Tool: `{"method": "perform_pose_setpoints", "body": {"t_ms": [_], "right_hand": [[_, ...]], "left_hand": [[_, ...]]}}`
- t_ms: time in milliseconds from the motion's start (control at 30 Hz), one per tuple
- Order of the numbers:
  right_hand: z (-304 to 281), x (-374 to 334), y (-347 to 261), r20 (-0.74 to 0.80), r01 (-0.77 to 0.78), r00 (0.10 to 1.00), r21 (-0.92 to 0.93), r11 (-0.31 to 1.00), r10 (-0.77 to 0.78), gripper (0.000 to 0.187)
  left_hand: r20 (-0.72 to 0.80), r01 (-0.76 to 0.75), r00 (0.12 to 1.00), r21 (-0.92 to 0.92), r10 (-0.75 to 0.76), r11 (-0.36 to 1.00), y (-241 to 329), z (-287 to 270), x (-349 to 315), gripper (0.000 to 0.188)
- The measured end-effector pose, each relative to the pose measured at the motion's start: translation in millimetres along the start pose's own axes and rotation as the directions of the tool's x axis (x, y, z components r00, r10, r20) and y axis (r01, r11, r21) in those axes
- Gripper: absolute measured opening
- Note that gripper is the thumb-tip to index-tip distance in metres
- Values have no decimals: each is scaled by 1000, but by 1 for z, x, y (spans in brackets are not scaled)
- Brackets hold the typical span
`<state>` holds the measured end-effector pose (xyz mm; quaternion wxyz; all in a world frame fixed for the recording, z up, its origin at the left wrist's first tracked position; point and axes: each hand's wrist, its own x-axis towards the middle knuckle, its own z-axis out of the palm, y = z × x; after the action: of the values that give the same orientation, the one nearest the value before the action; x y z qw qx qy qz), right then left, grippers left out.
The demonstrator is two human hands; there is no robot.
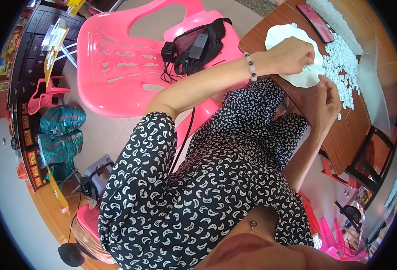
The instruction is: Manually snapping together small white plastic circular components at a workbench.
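Note:
A cream, wavy-edged round sheet (283,33) lies over the table, partly under my hands. My left hand (293,56), with a beaded bracelet at the wrist, is curled closed above it. Something small and pale shows by its fingertips, too small to name. At the sheet's near right edge, the thumb and fingers of my right hand (329,102) are pinched together on the rim. Many small white ring-like pieces (341,63) are heaped on the tabletop just beyond the sheet.
A pink phone (314,22) rests on the wooden table (349,146) beside the heap. To the left stands a pink plastic chair (97,67) bearing a black pouch (215,40) and a power adapter (168,51) with cables. Green sacks (61,146) sit on the floor farther left.

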<state>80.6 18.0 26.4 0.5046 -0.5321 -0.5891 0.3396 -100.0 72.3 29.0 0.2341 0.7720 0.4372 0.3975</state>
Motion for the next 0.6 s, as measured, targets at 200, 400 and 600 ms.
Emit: {"method": "perform_pose_setpoints", "body": {"t_ms": [200, 400, 600], "right_hand": [[19, 24, -4, -17, 56, 998, 3, 998, -56, 20], [22, 27, 13, 2, 81, 997, -39, 996, -81, 21], [27, 24, 16, 21, 60, 998, -56, 997, -59, 17]], "left_hand": [[28, -41, 999, -38, 42, 998, 4, 6, 1, 14], [-40, 75, 996, -150, -82, 986, 0, 7, -2, 15], [-61, 111, 990, -235, -129, 966, -4, 8, -3, 17]]}}
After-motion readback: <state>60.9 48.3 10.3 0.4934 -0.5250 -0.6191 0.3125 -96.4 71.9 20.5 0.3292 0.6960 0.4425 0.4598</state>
